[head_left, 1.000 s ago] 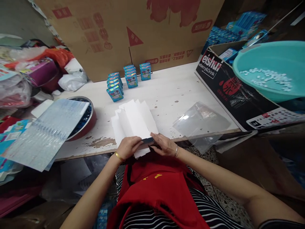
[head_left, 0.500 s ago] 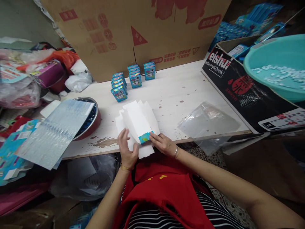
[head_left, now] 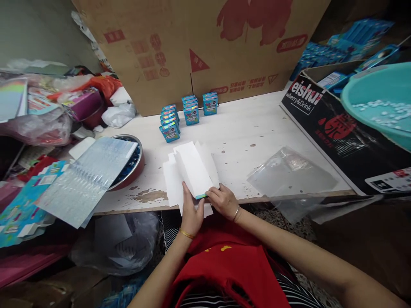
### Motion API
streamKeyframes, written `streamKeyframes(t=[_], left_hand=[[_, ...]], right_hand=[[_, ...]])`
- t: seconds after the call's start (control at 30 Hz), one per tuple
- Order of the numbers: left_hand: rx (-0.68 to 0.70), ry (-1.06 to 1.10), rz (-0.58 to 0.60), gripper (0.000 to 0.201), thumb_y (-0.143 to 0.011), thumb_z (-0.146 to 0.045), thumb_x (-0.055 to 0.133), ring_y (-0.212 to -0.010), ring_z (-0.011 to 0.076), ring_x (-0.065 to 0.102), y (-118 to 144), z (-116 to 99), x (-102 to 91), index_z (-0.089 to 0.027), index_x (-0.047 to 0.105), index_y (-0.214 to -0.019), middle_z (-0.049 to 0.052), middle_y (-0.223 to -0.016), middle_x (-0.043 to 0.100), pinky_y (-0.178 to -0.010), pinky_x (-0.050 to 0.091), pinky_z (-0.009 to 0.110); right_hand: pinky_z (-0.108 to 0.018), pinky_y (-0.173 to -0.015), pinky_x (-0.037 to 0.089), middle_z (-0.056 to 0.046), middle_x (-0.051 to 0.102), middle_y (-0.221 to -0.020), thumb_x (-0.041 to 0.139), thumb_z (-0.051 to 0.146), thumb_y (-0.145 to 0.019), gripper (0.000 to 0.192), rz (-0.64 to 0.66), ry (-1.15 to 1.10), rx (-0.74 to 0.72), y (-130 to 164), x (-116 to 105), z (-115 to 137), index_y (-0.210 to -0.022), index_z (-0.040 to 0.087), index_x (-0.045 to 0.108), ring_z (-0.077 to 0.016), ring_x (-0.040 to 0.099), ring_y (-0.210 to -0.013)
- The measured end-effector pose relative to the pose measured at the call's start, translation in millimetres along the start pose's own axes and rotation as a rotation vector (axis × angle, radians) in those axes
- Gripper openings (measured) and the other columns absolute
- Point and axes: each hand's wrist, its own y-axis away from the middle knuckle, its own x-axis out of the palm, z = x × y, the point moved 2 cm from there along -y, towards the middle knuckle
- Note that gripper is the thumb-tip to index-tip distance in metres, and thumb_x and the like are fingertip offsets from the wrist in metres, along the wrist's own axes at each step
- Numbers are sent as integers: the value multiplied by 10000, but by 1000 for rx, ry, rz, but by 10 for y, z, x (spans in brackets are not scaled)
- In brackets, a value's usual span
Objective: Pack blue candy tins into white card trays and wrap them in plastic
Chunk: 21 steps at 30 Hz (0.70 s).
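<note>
An unfolded white carton [head_left: 193, 164] lies at the table's front edge, printed side down, with a narrow blue-green strip at its near end. My right hand [head_left: 224, 202] grips the right corner of that end with bent fingers. Against the left near side rests my left hand [head_left: 192, 213], its fingers straight and the thumb apart. More white card flaps [head_left: 172, 179] stick out under and beside the carton. Farther back, small blue boxes marked "Caramelo Macizo" [head_left: 170, 131] stand in short rows.
A red-rimmed bowl [head_left: 141, 160] on the left is partly covered by silvery sheets [head_left: 86, 179]. Clear plastic bags [head_left: 289, 175] hang over the front edge. On the right, a black carton [head_left: 324, 124] stands beside a turquoise basin [head_left: 359, 102]. A large cardboard box [head_left: 237, 60] walls the back.
My left hand has come in to the carton's near left side. The blue-green end flap has tilted up, showing only a thin strip. The camera view has shifted slightly.
</note>
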Motion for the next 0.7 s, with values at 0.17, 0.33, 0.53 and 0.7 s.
streamKeyframes(t=[0.17, 0.33, 0.53, 0.7], left_hand=[[273, -538, 301, 322, -888, -162, 443, -1166, 287, 549, -209, -403, -149, -174, 561, -1187, 149, -1130, 640, -1113, 284, 545], [80, -901, 721, 341, -868, -57, 327, -892, 294, 661, -571, -594, -95, -101, 651, -966, 193, -914, 676, -762, 513, 419], [157, -909, 839, 223, -765, -102, 534, -906, 279, 673, -830, -543, -130, -163, 686, -916, 132, -934, 708, -754, 526, 353], [137, -896, 832, 275, -794, -87, 460, -942, 271, 657, -780, -518, -75, -168, 684, -932, 146, -999, 687, -775, 518, 361]], right_hand=[[-338, -649, 389, -59, 564, -711, 524, 195, -895, 160, -2, 19, 37, -65, 27, 42, -755, 188, 601, -211, 432, -687], [-351, -639, 436, -52, 543, -686, 504, 100, -835, 170, -44, 24, 62, -93, 94, 50, -696, 186, 549, -211, 455, -657], [-445, -855, 519, -119, 612, -1073, 424, 79, -835, 399, -104, -252, 127, 12, -53, 129, -1220, 167, 483, -270, 570, -979], [-434, -877, 546, -194, 417, -1365, 428, 250, -934, 644, -268, -448, 472, 95, -72, 69, -1489, 200, 105, -261, 551, -1117]])
